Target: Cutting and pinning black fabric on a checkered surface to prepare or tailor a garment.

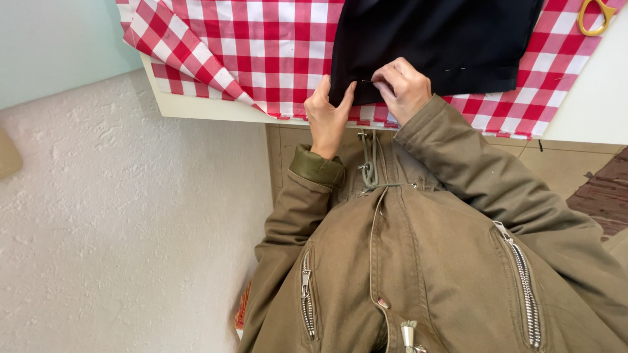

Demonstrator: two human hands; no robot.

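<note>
A dark navy fabric piece (432, 39) lies on a red-and-white checked cloth (261, 46) that covers the white table (589, 111). My left hand (329, 114) pinches the near left corner of the dark fabric between thumb and fingers. My right hand (405, 88) holds a thin pin (367, 82) at the same edge, its point lying toward my left hand. Two more pins (454, 69) sit further right along the dark fabric's near edge.
Yellow-handled scissors (595, 18) lie at the far right of the checked cloth. A white textured wall (118, 229) runs along the left. I wear an olive jacket (418, 261) with zipped pockets. Tiled floor (569, 170) shows under the table.
</note>
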